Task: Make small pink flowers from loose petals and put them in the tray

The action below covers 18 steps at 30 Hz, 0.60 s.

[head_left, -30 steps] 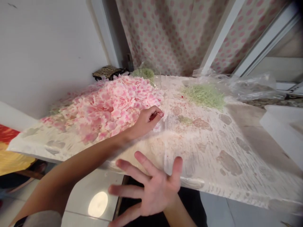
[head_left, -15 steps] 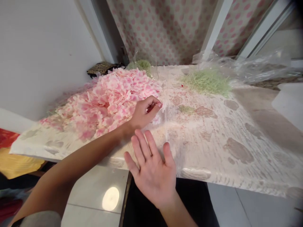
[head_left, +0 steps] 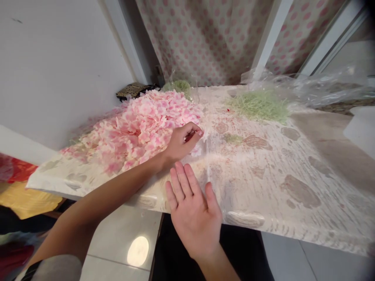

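A big heap of pink fabric petals [head_left: 140,125] covers the left part of a table under a clear plastic sheet [head_left: 278,164]. My left hand [head_left: 181,142] rests at the heap's right edge. Its fingers are curled in a pinch round something small with a bit of red showing; I cannot make out what it is. My right hand [head_left: 193,210] lies flat on the table's near edge, fingers stretched out and close together, holding nothing. It sits just below the left hand.
Pale green strands [head_left: 258,105] lie in a loose pile at the back right, beside a crumpled clear plastic bag [head_left: 322,88]. A smaller green bundle [head_left: 178,85] and a dark patterned pouch [head_left: 133,89] sit by the wall. A polka-dot curtain [head_left: 205,35] hangs behind.
My right hand rose from below the table edge, fingers spread, and now lies flat on the table with fingers together. The left hand kept its pinch at the heap's edge.
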### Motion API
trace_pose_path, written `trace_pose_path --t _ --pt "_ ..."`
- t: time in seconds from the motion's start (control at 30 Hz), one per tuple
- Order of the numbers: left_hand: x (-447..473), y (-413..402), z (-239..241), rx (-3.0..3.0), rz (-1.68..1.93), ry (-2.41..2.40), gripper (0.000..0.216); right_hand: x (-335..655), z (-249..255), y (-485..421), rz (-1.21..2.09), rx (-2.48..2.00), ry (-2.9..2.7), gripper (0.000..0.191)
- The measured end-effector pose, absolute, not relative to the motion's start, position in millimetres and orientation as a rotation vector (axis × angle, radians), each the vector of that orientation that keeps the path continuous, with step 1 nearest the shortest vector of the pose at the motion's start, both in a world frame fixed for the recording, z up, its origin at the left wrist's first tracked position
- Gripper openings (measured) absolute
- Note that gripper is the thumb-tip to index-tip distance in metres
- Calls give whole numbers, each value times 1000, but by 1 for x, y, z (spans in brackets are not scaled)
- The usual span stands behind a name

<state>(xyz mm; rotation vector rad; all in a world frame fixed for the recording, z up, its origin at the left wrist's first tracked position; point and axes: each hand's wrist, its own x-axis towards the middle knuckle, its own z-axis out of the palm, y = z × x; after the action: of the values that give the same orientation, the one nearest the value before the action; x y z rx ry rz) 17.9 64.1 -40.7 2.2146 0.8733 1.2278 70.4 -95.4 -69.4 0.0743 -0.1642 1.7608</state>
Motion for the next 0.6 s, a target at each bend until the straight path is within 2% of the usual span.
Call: trace_pose_path --t 0.6 --pt "17 64 -40 2228 1247 843 19 65 -75 -94 1675 4 -368 47"
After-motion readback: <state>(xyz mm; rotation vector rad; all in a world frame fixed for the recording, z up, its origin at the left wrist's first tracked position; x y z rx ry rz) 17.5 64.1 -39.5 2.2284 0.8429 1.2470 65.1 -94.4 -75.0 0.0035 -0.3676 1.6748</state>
